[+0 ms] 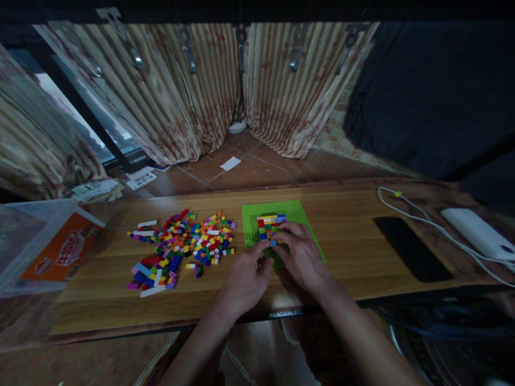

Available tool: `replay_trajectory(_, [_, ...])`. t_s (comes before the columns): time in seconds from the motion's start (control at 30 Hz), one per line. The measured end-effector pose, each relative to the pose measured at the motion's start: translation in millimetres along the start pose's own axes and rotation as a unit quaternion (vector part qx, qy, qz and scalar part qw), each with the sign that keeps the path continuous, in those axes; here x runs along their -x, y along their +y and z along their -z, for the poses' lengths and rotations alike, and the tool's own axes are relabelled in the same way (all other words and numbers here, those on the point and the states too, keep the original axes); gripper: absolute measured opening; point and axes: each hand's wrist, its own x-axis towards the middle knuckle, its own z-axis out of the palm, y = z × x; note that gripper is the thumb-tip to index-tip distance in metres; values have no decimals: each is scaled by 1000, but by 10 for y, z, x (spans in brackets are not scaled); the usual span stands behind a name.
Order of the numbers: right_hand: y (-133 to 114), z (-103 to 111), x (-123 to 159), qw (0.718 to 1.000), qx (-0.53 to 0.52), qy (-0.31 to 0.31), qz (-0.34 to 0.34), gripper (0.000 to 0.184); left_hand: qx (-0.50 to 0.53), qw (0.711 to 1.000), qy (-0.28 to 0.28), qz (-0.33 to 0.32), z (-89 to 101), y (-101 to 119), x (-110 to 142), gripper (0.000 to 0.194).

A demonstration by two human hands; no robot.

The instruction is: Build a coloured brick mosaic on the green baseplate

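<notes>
A green studded baseplate (pixel 250 214) lies on the wooden table, bearing a small block build (pixel 263 221) of red, yellow, white and blue bricks. At the build's near left corner is my left hand (pixel 247 273), its fingers curled with the tips close together. My right hand (pixel 300 249) reaches over the right side of the build, fingers bent down onto it. Between the fingertips of both hands shows a light blue brick (pixel 273 243) at the near edge. Whether either hand grips it or only presses on it is hard to make out.
Left of the baseplate spreads a pile of loose bricks (pixel 209 238) in many colours. A clear plastic box (pixel 36 214) with an orange label stands at the far left. To the right lie a black phone (pixel 412 249), a white cable (pixel 426 222) and a white power bank (pixel 478 233).
</notes>
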Motion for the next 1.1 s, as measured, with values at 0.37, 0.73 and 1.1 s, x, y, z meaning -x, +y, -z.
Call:
replay_trajectory(0.37, [50, -10, 25, 999, 0, 16, -33, 24, -18, 999, -29, 26, -106, 6, -21, 41])
replay_trajectory(0.73, [85, -105, -21, 979, -42, 85, -180, 48, -42, 999, -24, 19, -126, -9, -44, 43])
replay_trajectory(1.1, [60, -234, -48, 972, -44, 67, -223, 54, -110, 993, -45, -8, -133, 1, -11, 45])
